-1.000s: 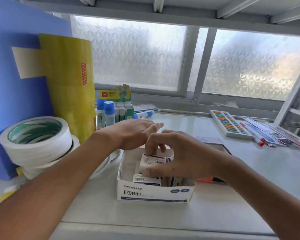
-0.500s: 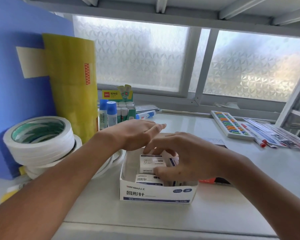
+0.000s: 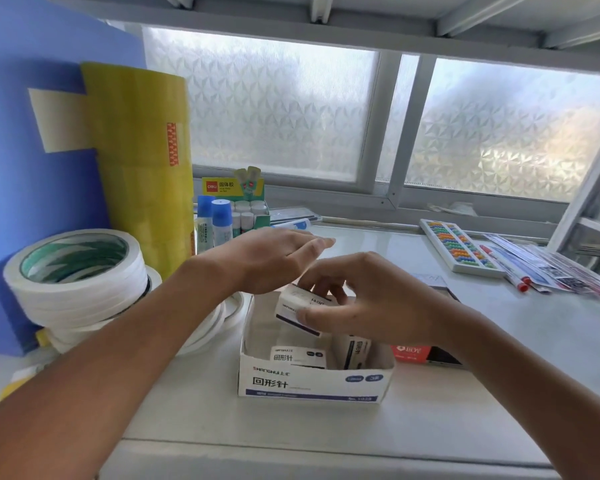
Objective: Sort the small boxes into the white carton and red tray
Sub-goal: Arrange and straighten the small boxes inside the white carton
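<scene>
A white carton (image 3: 312,384) with blue print stands open at the table's front middle. Inside it lie a flat small box (image 3: 297,356) at the left and an upright small box (image 3: 355,351) at the right. My right hand (image 3: 368,301) holds another small white box (image 3: 293,308) tilted just above the carton's back edge, thumb under it and fingers over it. My left hand (image 3: 274,258) hovers flat, fingers stretched, above the carton's back left and holds nothing. The red tray (image 3: 411,353) peeks out behind the carton to the right, mostly hidden by my right wrist.
Stacked white tape rolls (image 3: 77,271) stand at the left, with a tall yellow tape roll (image 3: 142,161) and blue board behind. Glue sticks (image 3: 220,221) in a display box sit at the back. An abacus (image 3: 459,245) and pens (image 3: 520,277) lie at the right.
My right hand has lifted the small box out of the carton, tilting it. The left hand has stayed hovering above the carton's back.
</scene>
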